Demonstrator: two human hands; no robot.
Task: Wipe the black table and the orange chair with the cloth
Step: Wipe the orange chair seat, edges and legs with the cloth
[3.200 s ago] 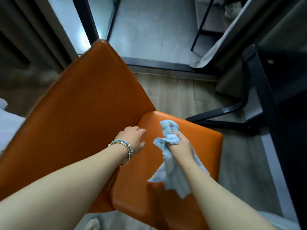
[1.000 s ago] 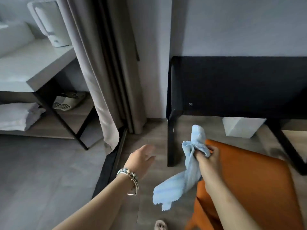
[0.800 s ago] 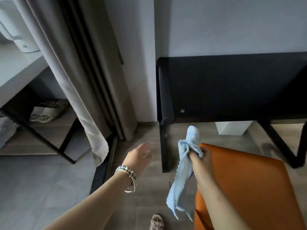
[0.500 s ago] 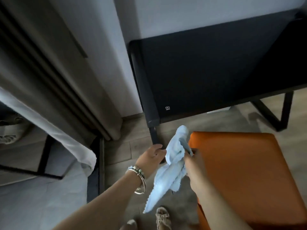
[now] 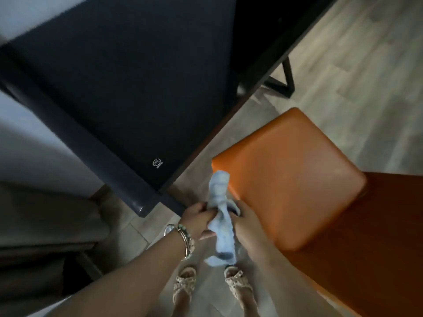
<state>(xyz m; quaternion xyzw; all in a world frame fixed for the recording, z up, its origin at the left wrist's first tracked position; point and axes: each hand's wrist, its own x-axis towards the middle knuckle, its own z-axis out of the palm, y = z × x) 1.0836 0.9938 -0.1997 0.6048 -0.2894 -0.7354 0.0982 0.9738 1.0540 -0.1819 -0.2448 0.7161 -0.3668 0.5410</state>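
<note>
Change: since half a second ago the left hand (image 5: 197,220) has closed onto the cloth (image 5: 225,236), which then hung from the right hand (image 5: 247,223) alone. The view has tipped further down, so both sandals (image 5: 185,282) show.
Left hand: fingers are curled round the middle of the cloth from the left. Bracelets (image 5: 186,240) sit on the wrist.
Right hand: it grips the same bunch from the right, with the fingers hidden behind the fabric.
Cloth: light blue and twisted into an upright roll between the two hands. Its top end stands above them just beside the near corner of the chair seat, and its lower end hangs toward the feet. Whether it touches the seat cannot be told.
Table (image 5: 128,88): black, filling the upper left, with its rounded corner near the left hand. A small white mark (image 5: 157,162) sits by the front edge.
Chair (image 5: 293,175): orange, with the seat right of the hands and the back running to the lower right.
Floor (image 5: 348,65): pale wood planks.
Curtain (image 5: 45,225): grey folds at the left, blurred.
</note>
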